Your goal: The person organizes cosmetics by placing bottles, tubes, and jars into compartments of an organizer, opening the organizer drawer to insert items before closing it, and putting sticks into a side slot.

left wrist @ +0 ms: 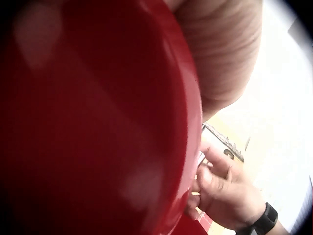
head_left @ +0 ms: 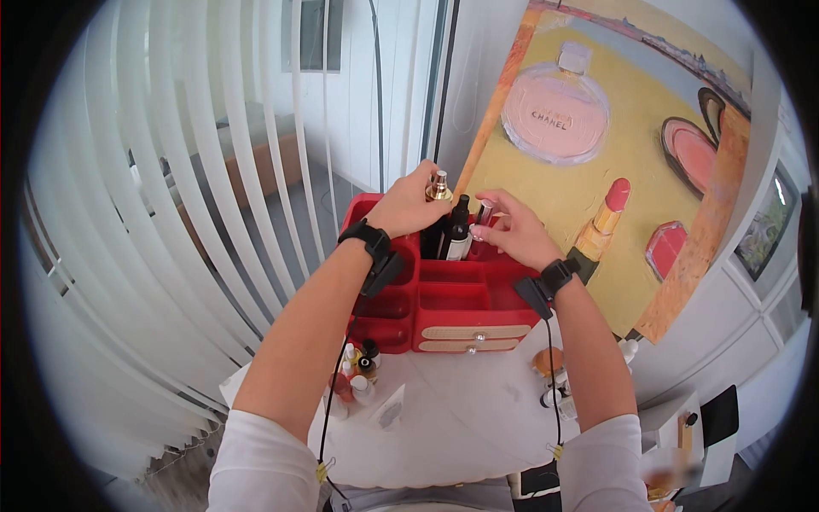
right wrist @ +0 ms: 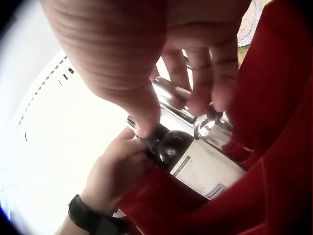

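Note:
A red cosmetics organizer stands on the white table, with open compartments and two drawers with pale fronts. At its back left compartment, my left hand grips a bottle with a shiny gold top; its lower part is hidden. My right hand pinches a slim silver-capped bottle at the back right, its thumb and fingers curled round the upper part. Between the hands a dark bottle with a white label stands in the organizer. The organizer's red wall fills much of the left wrist view.
Several small bottles stand on the white table at front left, beside a clear triangular piece. More small items lie at right. A large painting leans behind; vertical blinds hang at left.

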Demonstrator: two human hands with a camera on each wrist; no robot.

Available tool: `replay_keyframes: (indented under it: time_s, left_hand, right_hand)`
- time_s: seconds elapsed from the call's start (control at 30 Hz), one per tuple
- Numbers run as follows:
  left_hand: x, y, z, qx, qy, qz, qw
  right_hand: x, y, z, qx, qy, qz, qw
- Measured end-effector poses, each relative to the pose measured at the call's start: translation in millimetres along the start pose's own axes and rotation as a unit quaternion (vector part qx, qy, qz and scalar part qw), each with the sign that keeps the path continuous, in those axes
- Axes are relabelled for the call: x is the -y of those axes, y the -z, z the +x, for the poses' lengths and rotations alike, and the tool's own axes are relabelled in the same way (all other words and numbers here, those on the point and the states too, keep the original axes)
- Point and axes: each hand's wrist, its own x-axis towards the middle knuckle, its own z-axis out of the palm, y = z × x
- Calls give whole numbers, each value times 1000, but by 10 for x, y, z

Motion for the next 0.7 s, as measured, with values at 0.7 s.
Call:
replay_keyframes:
  time_s: [0.7]
  left_hand:
    - [-84, 70, 56, -256, -147, -41, 955]
  right_hand:
    - [-56, -181, -465, -143, 138, -200, 959]
